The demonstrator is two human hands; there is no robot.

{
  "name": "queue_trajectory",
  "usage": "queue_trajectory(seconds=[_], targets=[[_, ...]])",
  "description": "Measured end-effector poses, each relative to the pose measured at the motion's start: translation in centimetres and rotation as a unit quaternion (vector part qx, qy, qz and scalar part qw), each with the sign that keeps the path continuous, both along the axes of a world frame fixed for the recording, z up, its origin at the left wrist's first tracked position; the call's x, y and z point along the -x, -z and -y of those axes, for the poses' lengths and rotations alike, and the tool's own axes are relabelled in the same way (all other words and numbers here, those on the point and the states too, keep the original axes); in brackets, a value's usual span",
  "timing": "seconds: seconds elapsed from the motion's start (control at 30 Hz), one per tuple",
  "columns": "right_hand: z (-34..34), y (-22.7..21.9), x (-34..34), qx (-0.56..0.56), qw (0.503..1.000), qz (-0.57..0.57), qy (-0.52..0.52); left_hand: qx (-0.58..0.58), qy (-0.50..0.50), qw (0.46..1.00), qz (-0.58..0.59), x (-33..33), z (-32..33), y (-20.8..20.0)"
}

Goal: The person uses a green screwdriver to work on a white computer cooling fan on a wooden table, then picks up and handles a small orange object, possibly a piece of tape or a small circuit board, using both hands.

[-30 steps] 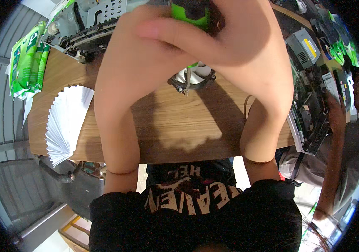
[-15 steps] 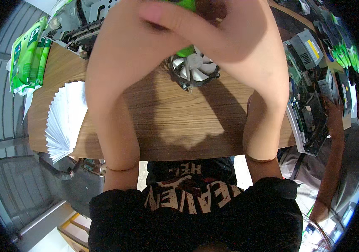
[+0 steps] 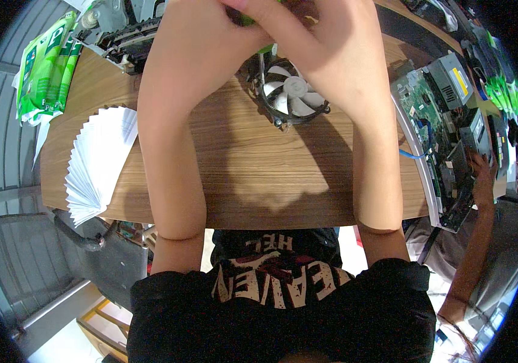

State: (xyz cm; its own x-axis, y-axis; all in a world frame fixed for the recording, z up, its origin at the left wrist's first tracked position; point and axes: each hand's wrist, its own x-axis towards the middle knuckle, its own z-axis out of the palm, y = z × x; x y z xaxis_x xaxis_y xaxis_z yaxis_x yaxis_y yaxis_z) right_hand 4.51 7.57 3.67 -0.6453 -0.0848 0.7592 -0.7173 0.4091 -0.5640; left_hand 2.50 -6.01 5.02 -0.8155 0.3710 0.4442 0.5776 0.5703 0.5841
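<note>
A black-framed fan (image 3: 296, 88) with pale blades lies on the wooden table (image 3: 259, 175) below my hands. A green-handled screwdriver (image 3: 267, 48), largely covered by my hands, points its metal shaft down at the fan's left edge. My right hand (image 3: 307, 36) is closed round its handle, with the thumb crossing toward the left. Right against it, at the upper edge of the view, is my left hand (image 3: 207, 42); its fingers are hidden, so its grip does not show.
On the left lie a fanned stack of white paper (image 3: 102, 157) and green packets (image 3: 47, 69). A dark metal-and-plastic chassis (image 3: 128, 36) stands at the far left. An opened computer case (image 3: 431, 133) with a green board occupies the right, where another person's hand (image 3: 483, 172) touches it.
The view has shifted a little, and the fan appears further right and more exposed. Both hands sit higher in the picture. The screwdriver's shaft now shows beside the fan.
</note>
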Motion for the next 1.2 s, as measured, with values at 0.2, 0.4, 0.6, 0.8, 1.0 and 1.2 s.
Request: queue_trajectory(seconds=[0.2,0.4,0.6,0.8,1.0,1.2], targets=[[0.3,0.9,0.9,0.044,0.998,-0.04,-0.012,-0.052,0.02,0.998,0.03,0.4,0.2,0.5],[0.2,1.7,1.5,0.02,0.998,-0.052,0.013,-0.069,0.034,0.997,0.01,-0.3,0.0,0.1],[-0.1,1.7,1.5,-0.014,0.998,-0.057,0.03,-0.075,0.045,0.996,0.026,0.4,-0.1,0.6],[-0.4,2.1,1.8,-0.036,0.996,-0.067,0.055,-0.037,-0.018,0.998,0.051,0.8,-0.3,0.6],[-0.3,1.7,1.5,-0.038,0.997,-0.048,0.056,-0.036,0.005,0.999,0.017,0.8,-0.5,0.9],[-0.2,1.4,1.3,-0.016,0.998,-0.038,0.046,-0.035,0.023,0.998,-0.05,2.3,0.5,2.3]])
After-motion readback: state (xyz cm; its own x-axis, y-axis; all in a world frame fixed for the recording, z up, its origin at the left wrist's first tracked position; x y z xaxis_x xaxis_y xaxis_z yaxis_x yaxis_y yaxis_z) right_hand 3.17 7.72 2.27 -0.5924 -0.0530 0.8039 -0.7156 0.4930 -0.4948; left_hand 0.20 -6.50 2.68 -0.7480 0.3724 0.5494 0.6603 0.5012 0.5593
